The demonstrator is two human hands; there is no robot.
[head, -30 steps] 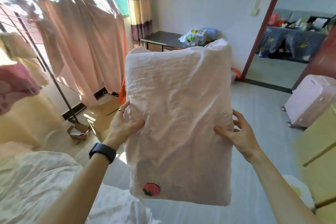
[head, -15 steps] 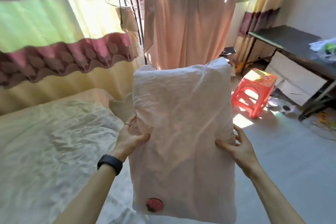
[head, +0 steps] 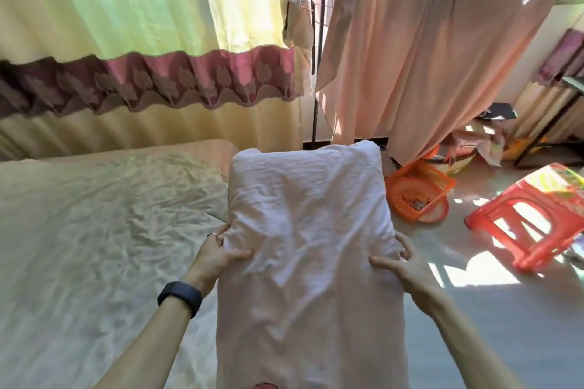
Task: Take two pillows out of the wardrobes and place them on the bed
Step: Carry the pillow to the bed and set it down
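Note:
A pale pink, wrinkled pillow (head: pixel 309 246) fills the middle of the view, held lengthwise away from me at the right edge of the bed. My left hand (head: pixel 218 257) grips its left side, a ring on one finger and a black band on the wrist. Gripping the pillow's right side is my right hand (head: pixel 401 265). A red patch shows at the pillow's near end. The bed (head: pixel 94 246) with a crumpled cream sheet spreads to the left. No second pillow or wardrobe is in view.
A striped curtain (head: pixel 142 41) hangs behind the bed. A clothes rack (head: pixel 316 57) with a peach sheet (head: pixel 426 50) stands ahead. On the floor at the right are an orange basket (head: pixel 417 196), a red plastic stool (head: pixel 531 224) and a dark table's legs (head: pixel 543 133).
My view has swung left from the room's doorway side to the bed and curtain. The pillow has come lower and tilted flatter, with both hands keeping hold of its sides.

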